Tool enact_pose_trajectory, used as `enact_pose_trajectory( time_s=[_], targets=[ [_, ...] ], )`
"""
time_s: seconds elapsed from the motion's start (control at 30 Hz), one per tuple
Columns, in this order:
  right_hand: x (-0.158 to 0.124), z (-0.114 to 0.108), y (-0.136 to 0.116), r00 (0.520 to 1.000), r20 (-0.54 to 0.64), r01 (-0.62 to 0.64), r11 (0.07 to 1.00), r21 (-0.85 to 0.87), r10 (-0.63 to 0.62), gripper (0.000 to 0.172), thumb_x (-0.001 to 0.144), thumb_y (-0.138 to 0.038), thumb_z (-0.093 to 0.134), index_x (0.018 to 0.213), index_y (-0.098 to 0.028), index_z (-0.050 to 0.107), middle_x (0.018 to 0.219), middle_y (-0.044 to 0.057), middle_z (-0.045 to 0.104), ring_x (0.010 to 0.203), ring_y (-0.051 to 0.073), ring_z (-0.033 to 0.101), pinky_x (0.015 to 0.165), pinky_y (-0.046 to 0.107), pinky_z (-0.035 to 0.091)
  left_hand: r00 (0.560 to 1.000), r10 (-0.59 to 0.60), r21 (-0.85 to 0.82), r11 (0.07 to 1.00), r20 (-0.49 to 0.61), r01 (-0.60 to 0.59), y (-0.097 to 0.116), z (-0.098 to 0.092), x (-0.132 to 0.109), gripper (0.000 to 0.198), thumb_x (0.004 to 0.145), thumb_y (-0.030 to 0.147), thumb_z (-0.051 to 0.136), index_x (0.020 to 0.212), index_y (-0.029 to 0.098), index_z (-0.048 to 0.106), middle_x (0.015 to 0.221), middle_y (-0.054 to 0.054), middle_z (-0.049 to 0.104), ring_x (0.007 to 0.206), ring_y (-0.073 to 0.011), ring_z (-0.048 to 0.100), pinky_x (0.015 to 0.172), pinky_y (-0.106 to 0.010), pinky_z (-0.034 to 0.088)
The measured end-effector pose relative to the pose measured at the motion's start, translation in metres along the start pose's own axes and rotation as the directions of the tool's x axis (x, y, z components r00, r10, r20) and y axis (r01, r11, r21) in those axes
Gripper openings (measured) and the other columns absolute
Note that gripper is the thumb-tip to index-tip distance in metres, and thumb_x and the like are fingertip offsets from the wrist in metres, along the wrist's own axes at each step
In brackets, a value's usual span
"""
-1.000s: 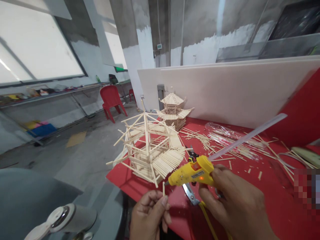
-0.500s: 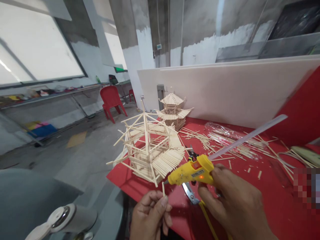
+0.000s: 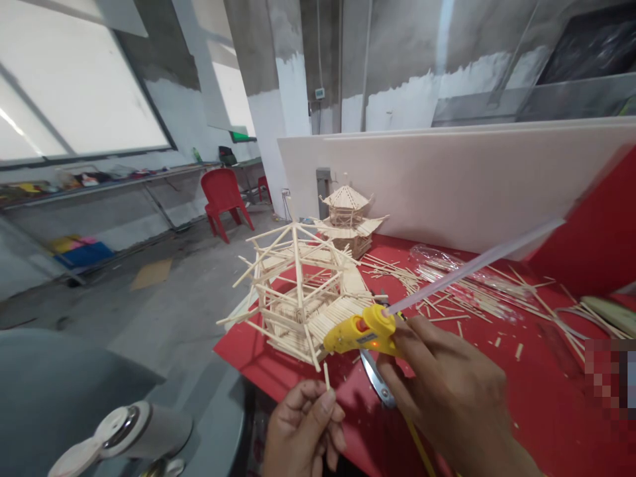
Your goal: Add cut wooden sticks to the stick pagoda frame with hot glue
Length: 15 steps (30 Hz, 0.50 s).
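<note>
Between thumb and fingers, my left hand (image 3: 305, 427) pinches a short wooden stick (image 3: 326, 376) upright, just below the front corner of a pagoda frame (image 3: 299, 278) built of thin sticks. My right hand (image 3: 442, 377) is wrapped round a yellow hot glue gun (image 3: 360, 332) whose orange light glows. A long translucent glue stick (image 3: 477, 268) juts from its back. The gun's nozzle is at the slatted lower roof of the frame, by its front corner; whether it touches cannot be made out. Under the gun lie pliers or cutters (image 3: 377, 381), partly hidden by my right hand.
Behind the frame stands a second stick pagoda (image 3: 346, 222) with full roofs. Loose sticks (image 3: 397, 271) and a clear plastic bag of sticks (image 3: 462, 278) lie on the red tabletop (image 3: 541, 411). A white bottle (image 3: 149, 427) stands at lower left. A pale board (image 3: 447, 179) rises behind.
My right hand has moved the glue gun left, from near the small stick's tip to the frame's lower roof. My left hand still pinches the stick, almost in place.
</note>
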State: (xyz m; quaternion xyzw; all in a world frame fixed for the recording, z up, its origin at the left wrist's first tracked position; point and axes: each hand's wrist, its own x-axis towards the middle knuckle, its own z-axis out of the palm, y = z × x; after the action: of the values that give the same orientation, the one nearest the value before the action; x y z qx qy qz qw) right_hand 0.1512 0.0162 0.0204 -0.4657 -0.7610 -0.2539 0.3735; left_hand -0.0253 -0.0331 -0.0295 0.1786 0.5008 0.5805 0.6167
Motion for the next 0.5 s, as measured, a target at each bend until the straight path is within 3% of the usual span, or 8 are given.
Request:
enact_pose_trajectory(
  time_s=[0.3, 0.5],
  targets=[
    [0.0010, -0.0062, -0.0015, 1.000, 0.009, -0.003, 0.999, 0.055, 0.003, 0.016, 0.092, -0.024, 0.055, 0.105, -0.021, 0.064, 0.082, 0.003, 0.068, 0.064, 0.017, 0.057, 0.061, 0.031, 0.035, 1.000, -0.020, -0.005, 1.000, 0.012, 0.020, -0.0005, -0.0027, -0.0002, 0.045, 0.050, 0.043, 0.093, 0.071, 0.016, 0.063, 0.053, 0.000, 0.067, 0.035, -0.0085, 0.055, 0.030, -0.014, 0.035],
    [-0.0009, -0.0038, -0.0010, 1.000, -0.003, 0.007, 1.000, 0.024, -0.006, 0.016, 0.091, -0.025, 0.054, 0.105, -0.021, 0.062, 0.092, 0.005, 0.071, 0.068, 0.016, 0.060, 0.060, 0.031, 0.035, 1.000, -0.021, -0.016, 1.000, 0.020, 0.021, 0.0004, -0.0025, -0.0007, 0.045, 0.049, 0.043, 0.093, 0.070, 0.016, 0.064, 0.052, 0.001, 0.066, 0.035, -0.0082, 0.055, 0.032, -0.014, 0.037]
  ],
)
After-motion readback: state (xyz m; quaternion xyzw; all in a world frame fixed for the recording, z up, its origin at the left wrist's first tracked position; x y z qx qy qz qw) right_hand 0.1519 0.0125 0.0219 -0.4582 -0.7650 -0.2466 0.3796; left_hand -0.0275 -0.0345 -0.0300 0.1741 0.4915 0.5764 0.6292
